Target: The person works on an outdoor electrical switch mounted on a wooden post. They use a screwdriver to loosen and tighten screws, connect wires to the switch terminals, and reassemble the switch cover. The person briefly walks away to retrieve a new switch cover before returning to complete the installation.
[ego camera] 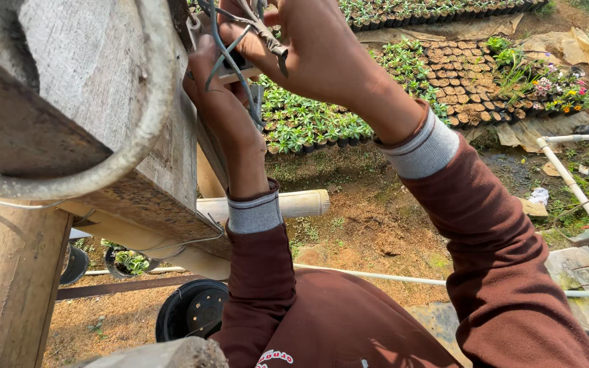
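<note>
Wire, grey and thin, looped between 2 raised hands beside a weathered wooden beam, seen from high above the nursery ground. The right hand was closed around the handles of a pair of pliers, whose jaws pointed down and right near the loop. The left hand was curled shut against the beam's edge, pinching the wire where it met a small metal bracket; exactly how its fingertips sat was hidden.

Several things looked risky. The springy wire could have slipped out of the left pinch and whipped toward the wrist or face, since its free ends curved loosely. The pliers, held over open air, could have dropped onto the seedling pots far below if the grip loosened. Reaching this far out, with both hands busy and neither on the bamboo pole, could also have cost the person their balance.
</note>
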